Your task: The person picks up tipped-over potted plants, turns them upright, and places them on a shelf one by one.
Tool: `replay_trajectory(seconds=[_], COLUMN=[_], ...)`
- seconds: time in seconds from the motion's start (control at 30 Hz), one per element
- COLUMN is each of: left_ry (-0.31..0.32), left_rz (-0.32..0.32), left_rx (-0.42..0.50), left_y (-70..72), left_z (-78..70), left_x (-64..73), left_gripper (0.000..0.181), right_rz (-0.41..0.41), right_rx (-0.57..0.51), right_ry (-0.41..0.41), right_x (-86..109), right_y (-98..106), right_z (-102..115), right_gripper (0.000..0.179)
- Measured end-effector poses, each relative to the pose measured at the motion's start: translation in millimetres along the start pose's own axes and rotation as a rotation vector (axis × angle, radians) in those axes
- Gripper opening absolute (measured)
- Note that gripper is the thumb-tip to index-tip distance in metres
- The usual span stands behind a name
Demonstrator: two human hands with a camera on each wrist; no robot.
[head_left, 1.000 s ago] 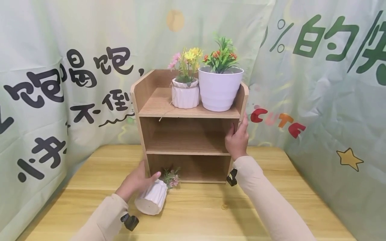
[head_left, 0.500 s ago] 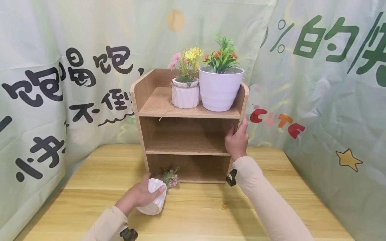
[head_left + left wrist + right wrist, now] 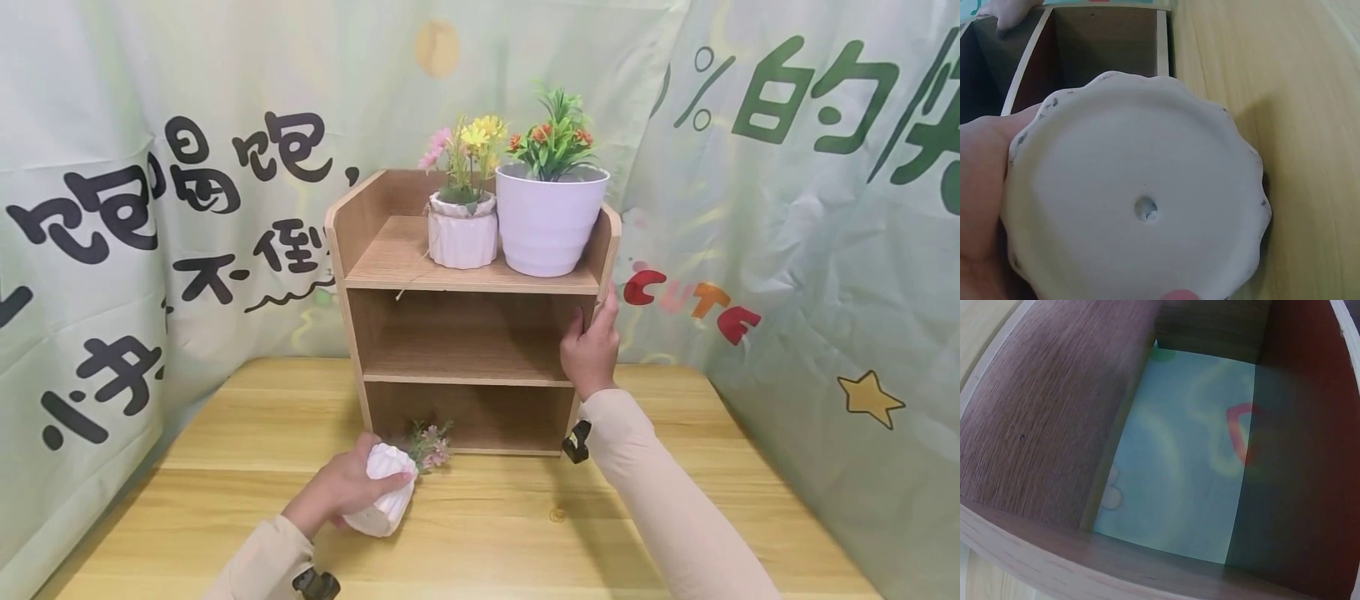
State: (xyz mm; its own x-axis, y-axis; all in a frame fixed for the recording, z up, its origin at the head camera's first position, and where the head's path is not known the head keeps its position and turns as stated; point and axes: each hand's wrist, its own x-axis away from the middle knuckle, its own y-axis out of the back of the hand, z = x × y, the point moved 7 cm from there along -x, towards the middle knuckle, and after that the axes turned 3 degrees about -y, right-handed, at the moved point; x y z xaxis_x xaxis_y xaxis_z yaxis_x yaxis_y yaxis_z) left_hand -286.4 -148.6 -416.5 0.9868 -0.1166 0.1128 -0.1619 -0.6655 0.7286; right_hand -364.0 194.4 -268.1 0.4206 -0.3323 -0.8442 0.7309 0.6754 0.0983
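Note:
My left hand [image 3: 345, 483] grips a white fluted flowerpot [image 3: 392, 504], thumb across its side. The pot is tipped over in front of the shelf's lower left corner, and its pink flowers [image 3: 431, 446] point toward the bottom compartment. In the left wrist view the pot's scalloped base [image 3: 1097, 162] faces the camera, with a small drain hole in the middle. My right hand [image 3: 591, 350] holds the right side panel of a three-tier wooden shelf [image 3: 468, 358], thumb at the front and fingers along the outside. No fingers show in the right wrist view, only a shelf compartment [image 3: 1035, 419].
On the shelf's top stand a small white pot [image 3: 462, 237] of pink and yellow flowers and a larger white pot [image 3: 551, 225] with a leafy red-flowered plant. The shelf stands on a wooden table [image 3: 510, 533]. Printed cloth [image 3: 247, 50] hangs behind and at both sides.
My left hand has come forward from beside the shelf's left panel and closed round the flowerpot. The pot and its flowers have shifted slightly right. My right hand stays on the shelf.

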Motion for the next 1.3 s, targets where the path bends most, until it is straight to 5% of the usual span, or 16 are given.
replay_trajectory(seconds=[0.8,1.3], left_ry=[-0.109,-0.123], left_rz=[-0.076,-0.092], left_rx=[-0.032,-0.045], left_y=[4.4,9.1], left_z=[2.0,-0.3], left_x=[4.9,8.1], left_gripper=[0.076,0.077], right_rz=[-0.013,0.018], right_rx=[0.001,0.003], right_ry=[0.023,-0.047], right_x=[-0.3,0.1], right_y=[-0.7,-0.4], right_z=[3.4,-1.4], right_gripper=[0.054,0.059])
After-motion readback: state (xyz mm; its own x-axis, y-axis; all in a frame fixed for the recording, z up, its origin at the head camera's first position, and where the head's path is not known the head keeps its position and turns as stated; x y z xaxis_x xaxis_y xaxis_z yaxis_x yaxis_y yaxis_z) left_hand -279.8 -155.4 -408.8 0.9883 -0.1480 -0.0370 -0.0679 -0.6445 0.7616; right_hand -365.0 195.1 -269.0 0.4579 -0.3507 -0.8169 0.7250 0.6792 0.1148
